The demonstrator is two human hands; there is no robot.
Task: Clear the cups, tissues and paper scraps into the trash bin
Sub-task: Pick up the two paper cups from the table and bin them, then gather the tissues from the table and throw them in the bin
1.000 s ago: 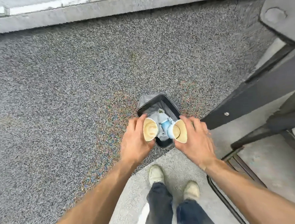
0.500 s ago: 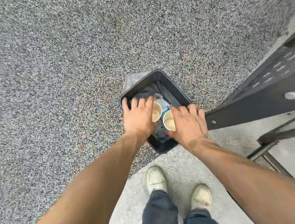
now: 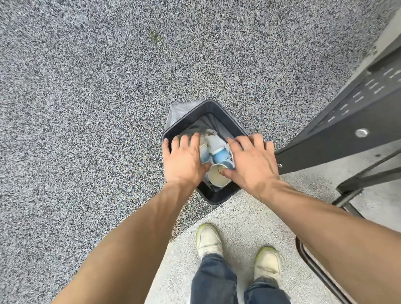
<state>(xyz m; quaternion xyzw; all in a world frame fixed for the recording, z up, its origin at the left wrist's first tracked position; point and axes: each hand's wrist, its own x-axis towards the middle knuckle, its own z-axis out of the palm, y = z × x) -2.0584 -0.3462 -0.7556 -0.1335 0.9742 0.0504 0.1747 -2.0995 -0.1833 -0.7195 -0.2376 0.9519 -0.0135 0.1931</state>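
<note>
A black square trash bin (image 3: 231, 118) with a grey liner stands on the ground just ahead of my feet. Inside it a blue and white paper cup (image 3: 220, 155) lies on its side, its cream inside facing me. A second blue and white cup (image 3: 203, 152) lies beside it, partly hidden under my left hand. White tissue or paper (image 3: 214, 139) shows deeper in the bin. My left hand (image 3: 184, 159) hovers over the bin's left half with straight, spread fingers. Over the right half, my right hand (image 3: 251, 163) is also spread, its thumb by the first cup's rim.
A dark metal beam (image 3: 343, 129) of a bench or table frame runs in from the right, ending beside the bin. A dark curved metal tube (image 3: 323, 275) lies at lower right. My shoes (image 3: 208, 238) stand on a pale concrete slab; speckled grey paving surrounds the bin.
Both hands went down into the bin's mouth with a cup each, then let go. The cups now lie inside the bin and my fingers are spread.
</note>
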